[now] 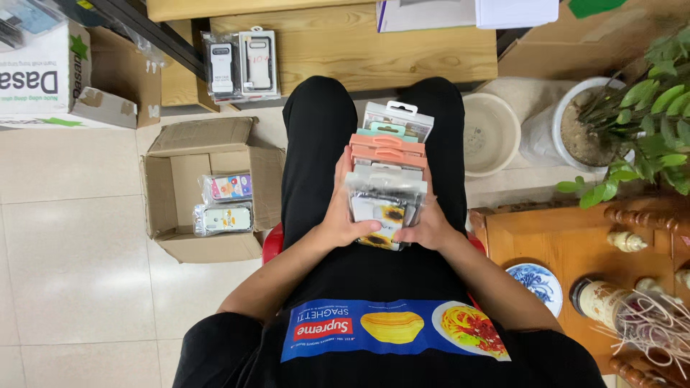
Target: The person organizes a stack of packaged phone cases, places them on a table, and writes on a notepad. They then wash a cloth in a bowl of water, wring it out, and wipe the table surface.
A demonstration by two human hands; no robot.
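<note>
Packaged phone cases (387, 179) sit stacked on my lap, light but slick in plastic wrap, likely to slide. My left hand (341, 215) and right hand (430, 224) clasp the stack's near end from both sides.

Orange-topped packets (388, 152) (clear ones beneath, sunflower print); at nine o'clock a brown cardboard box (172, 187); blue-patterned plate (535, 282) at four.

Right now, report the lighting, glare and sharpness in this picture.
Head view: even indoor light with soft shadows; pale sheen on the floor tiles at left; glare on the clear wrappers of the stack of packaged phone cases held between left hand and right hand; the middle is sharp, while the plant at the right edge looks slightly stretched.
</note>
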